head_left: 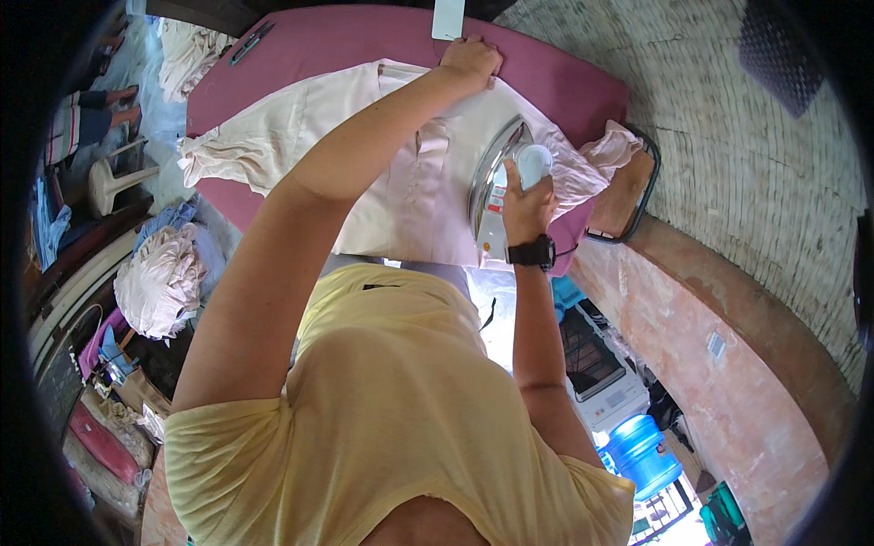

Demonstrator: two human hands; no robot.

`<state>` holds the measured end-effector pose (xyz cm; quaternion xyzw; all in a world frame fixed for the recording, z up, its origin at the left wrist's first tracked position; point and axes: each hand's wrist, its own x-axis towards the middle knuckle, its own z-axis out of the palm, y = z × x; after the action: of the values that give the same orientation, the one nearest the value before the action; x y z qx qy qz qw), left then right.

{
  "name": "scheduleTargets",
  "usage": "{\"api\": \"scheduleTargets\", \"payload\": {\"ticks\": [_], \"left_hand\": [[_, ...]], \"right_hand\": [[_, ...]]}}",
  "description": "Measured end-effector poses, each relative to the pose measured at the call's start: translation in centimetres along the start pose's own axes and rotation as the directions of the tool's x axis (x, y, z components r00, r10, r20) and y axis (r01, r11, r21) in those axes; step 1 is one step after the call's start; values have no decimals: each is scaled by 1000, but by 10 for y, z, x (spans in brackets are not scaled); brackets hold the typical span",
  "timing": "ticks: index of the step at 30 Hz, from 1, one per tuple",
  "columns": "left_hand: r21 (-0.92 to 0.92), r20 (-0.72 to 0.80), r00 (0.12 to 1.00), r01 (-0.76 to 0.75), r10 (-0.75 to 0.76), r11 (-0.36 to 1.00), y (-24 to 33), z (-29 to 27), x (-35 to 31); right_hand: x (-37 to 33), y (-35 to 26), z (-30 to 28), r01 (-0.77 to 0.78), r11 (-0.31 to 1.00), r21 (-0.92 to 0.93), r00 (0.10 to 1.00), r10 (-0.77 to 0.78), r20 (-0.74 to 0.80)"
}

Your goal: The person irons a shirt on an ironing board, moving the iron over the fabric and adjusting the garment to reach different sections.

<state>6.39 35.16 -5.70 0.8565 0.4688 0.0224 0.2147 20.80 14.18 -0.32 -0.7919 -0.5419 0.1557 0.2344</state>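
A pale cream button-front shirt (pixel 364 196) lies spread over the maroon padded ironing board (pixel 319 41), its sleeves reaching to both sides. My right hand (pixel 530 205), with a black watch on the wrist, is wrapped round the handle of a clothes iron (pixel 499 177). The iron's shiny soleplate edge rests on the right part of the shirt. Across the board my left arm stretches to the far edge, where my left hand (pixel 472 64) is closed on the shirt's border. Its fingertips are partly hidden.
A white card-like strip (pixel 448 18) lies beyond my left hand. A dark pen-like tool (pixel 252 44) lies at the board's far left. Bundled clothes (pixel 159 282) sit at left, near a plastic stool (pixel 118 177). A blue water jug (pixel 642 455) stands at lower right.
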Motion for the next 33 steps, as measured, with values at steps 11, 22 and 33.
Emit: {"api": "scheduleTargets", "payload": {"ticks": [11, 22, 33], "left_hand": [[-221, -590, 804, -74, -73, 972, -19, -21, -89], [-320, -355, 882, 198, -311, 927, 3, 24, -153], [-216, -591, 756, 187, -281, 958, 39, 10, -201]], "right_hand": [[61, -18, -17, 240, 960, 144, 941, -267, 208], [91, -62, -24, 591, 785, -188, 709, -393, 585], [95, -61, -27, 555, 831, -49, 711, -443, 545]]}}
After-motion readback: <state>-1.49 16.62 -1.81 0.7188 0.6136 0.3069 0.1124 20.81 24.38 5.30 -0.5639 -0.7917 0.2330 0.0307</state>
